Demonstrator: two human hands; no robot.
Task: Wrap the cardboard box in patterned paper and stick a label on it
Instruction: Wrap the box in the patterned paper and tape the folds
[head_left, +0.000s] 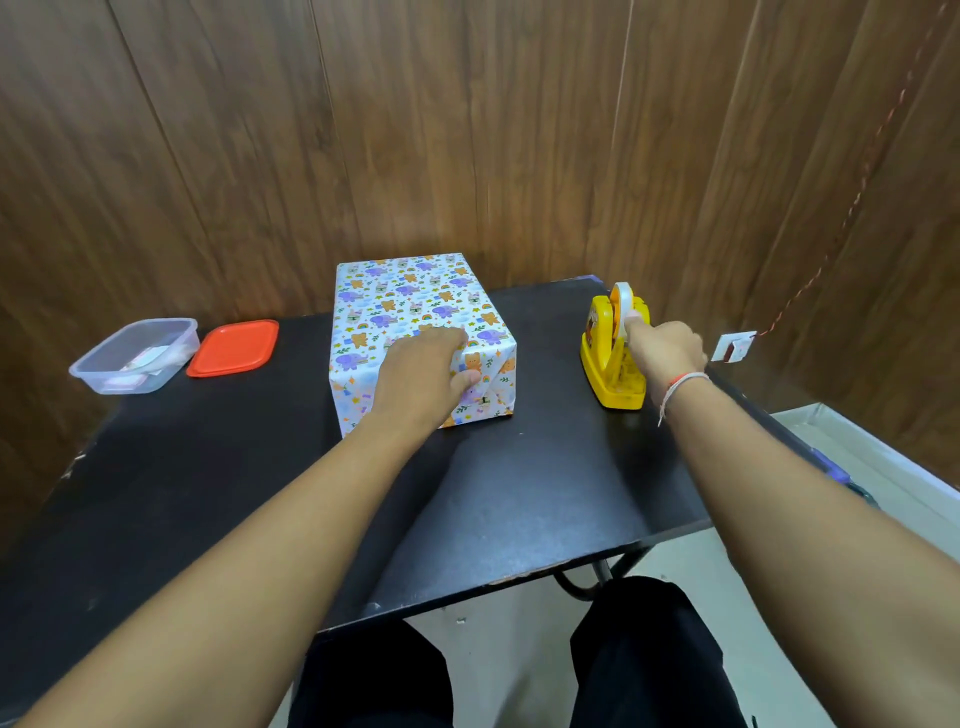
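Note:
The box (415, 306), covered in white paper printed with small animals, stands in the middle of the black table (208, 493). My left hand (421, 379) lies over its near top edge, fingers on top and thumb pressing the folded paper on the front face. My right hand (662, 353) reaches to the yellow tape dispenser (608, 353) at the right, its fingertips at the white tape roll (623, 306), seemingly pinching the tape end. The fingertips hide the tape end itself.
At the far left stand a clear plastic container (135, 356) with small paper pieces inside and its orange lid (234, 347) beside it. A wood-panel wall runs behind the table. A wall socket (732, 345) with a red cord sits right of the dispenser.

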